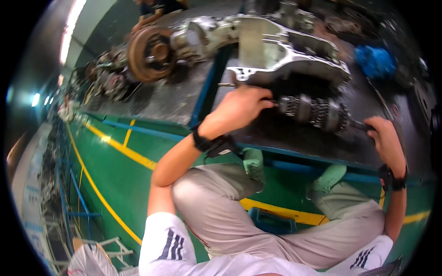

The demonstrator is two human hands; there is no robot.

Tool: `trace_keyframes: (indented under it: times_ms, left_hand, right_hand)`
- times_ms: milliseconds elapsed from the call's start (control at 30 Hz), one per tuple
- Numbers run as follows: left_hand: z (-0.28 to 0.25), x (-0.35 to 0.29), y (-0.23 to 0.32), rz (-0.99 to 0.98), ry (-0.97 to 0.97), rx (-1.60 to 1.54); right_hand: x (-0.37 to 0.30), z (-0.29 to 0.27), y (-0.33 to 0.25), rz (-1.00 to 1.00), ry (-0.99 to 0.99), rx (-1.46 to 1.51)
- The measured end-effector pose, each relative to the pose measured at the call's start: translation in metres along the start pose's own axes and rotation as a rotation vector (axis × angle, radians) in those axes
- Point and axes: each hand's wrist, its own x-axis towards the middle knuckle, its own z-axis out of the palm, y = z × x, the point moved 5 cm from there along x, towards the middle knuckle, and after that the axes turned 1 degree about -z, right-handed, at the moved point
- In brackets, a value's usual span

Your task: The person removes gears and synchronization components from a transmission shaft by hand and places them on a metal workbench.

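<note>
The gear shaft (315,112) is dark grey, the housing (251,43) silver, the drum (157,51) rust-brown, the bundle (375,61) bright blue, the floor (119,177) green and yellow-lined, and the sleeves (156,246) white with dark stripes.

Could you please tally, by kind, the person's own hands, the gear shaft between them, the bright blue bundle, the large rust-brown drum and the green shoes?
Hands: 2 (left hand, right hand)
Gear shaft: 1
Bright blue bundle: 1
Large rust-brown drum: 1
Green shoes: 2 (left shoe, right shoe)
Total: 7
</note>
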Motion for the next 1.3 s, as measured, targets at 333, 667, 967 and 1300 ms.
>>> trace_keyframes:
  times_ms: [333, 667, 967, 1300]
  left_hand:
    - [0.015, 0.021, 0.006, 0.071, -0.091, -0.134]
    - [0.013, 0.021, 0.009, -0.098, -0.141, -0.242]
    - [0.013, 0.019, 0.008, -0.038, -0.058, -0.117]
    - [-0.013, -0.004, -0.011, -0.233, -0.025, -0.127]
  right_hand:
    - [-0.005, -0.007, 0.003, 0.025, 0.007, -0.033]
    - [-0.004, 0.001, -0.010, 0.020, -0.017, 0.039]
    - [0.008, 0.007, 0.000, 0.136, -0.143, 0.068]
    - [0.006, 0.012, 0.013, 0.133, -0.204, 0.073]
